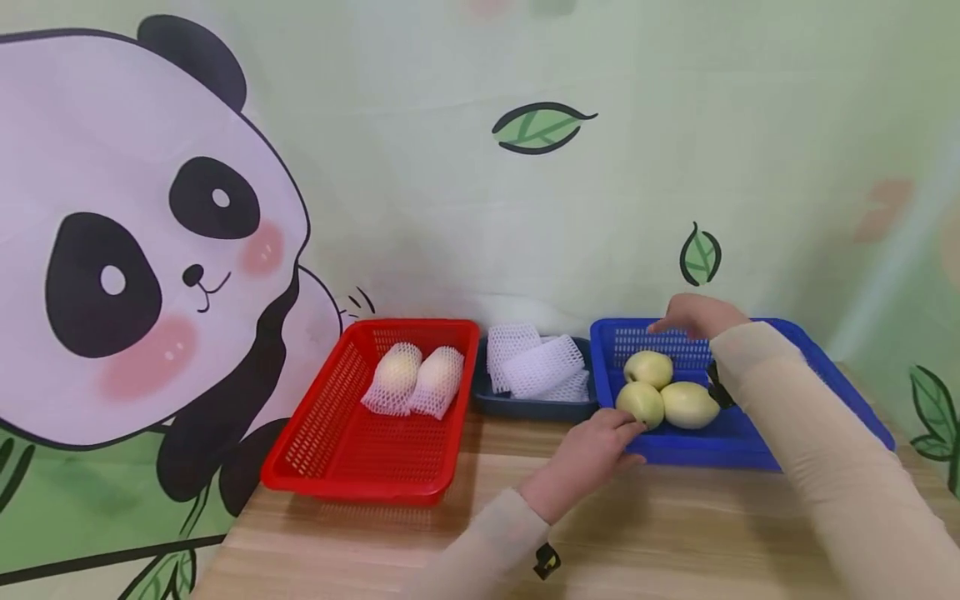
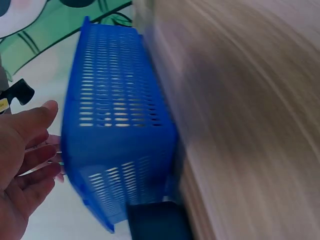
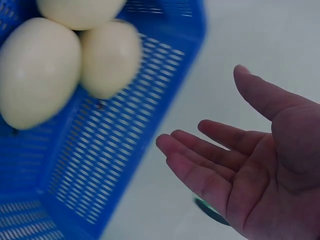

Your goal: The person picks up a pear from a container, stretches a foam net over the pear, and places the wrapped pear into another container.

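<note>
Presently, the left hand (image 1: 588,458) and right hand (image 1: 697,315) are hanging loose-fingered, gripping nothing, by the front and back rims of the blue basket (image 1: 697,454), its three pale fruits (image 1: 651,400) probably needing gentle handling.

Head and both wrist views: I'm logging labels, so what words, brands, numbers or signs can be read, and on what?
No readable text in any view.
Yellow patch on the black object at the left wrist view's left edge: any marks are too small and blurred to read.
Blue basket, red basket, dark tray: no lettering visible.
Backdrop: drawings, no lettering.
</note>
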Available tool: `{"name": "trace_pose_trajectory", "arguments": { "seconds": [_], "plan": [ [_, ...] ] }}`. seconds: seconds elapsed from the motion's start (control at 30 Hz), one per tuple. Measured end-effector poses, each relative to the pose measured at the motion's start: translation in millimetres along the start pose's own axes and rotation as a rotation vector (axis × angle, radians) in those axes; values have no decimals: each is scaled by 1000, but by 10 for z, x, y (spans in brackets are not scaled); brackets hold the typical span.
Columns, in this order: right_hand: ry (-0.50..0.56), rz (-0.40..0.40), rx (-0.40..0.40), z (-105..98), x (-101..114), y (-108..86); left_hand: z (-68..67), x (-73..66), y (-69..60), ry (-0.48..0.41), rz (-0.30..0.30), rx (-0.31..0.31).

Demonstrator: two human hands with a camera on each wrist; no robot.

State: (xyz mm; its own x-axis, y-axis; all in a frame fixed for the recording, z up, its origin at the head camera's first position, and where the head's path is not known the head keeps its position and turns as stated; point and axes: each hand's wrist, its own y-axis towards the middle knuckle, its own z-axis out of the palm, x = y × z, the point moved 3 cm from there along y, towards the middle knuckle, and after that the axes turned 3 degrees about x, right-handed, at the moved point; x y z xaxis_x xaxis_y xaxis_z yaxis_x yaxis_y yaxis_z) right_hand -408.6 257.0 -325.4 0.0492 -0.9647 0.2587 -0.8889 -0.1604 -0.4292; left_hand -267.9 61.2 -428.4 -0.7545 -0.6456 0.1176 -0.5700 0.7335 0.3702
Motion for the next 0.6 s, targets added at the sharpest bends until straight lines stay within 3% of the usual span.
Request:
{"name": "trace_pose_trajectory", "arguments": {
  "seconds": [0.17,0.4,0.6],
  "plan": [
    [47,37,28,176,-34,157,102,4,15,39,-20,11],
    [34,68,20,321,0,308,153,2,-5,83,-63,-103],
    [30,122,32,500,-71,333,215,-67,-17,86,-53,-141]
  ]
}}
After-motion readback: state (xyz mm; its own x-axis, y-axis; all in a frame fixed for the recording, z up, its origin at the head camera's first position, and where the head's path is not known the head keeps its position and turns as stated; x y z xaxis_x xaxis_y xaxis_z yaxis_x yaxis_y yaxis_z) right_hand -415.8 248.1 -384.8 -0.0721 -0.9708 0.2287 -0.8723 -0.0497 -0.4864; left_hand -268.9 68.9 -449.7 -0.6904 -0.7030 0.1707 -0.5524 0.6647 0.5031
